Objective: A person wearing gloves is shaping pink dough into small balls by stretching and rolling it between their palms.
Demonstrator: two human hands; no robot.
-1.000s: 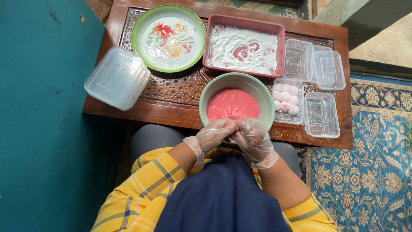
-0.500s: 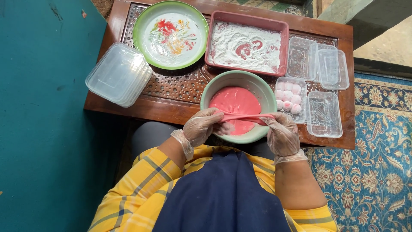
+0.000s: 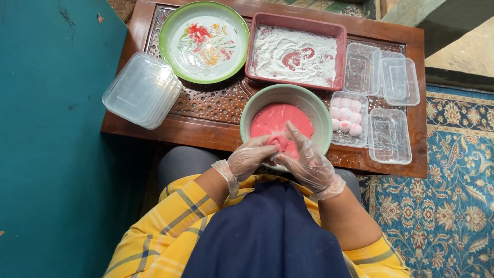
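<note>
**Gloved hands pinch pink dough over green bowl**

We note the left hand (image 3: 250, 157) and right hand (image 3: 307, 163), both in thin clear plastic gloves, meeting at the near rim of the round green bowl (image 3: 318, 106). Their fingers are curled closed together on a small lump of soft pink dough (image 3: 278, 142), above the smooth pink dough mass (image 3: 280, 117) in the bowl. The bowl stands on the dark carved wooden bench (image 3: 206, 110). Just right sits a clear plastic tray of pale pink balls (image 3: 346, 118); behind, a red rectangular floured tray (image 3: 294, 51); far left, stacked clear lids (image 3: 141, 90).
</note>
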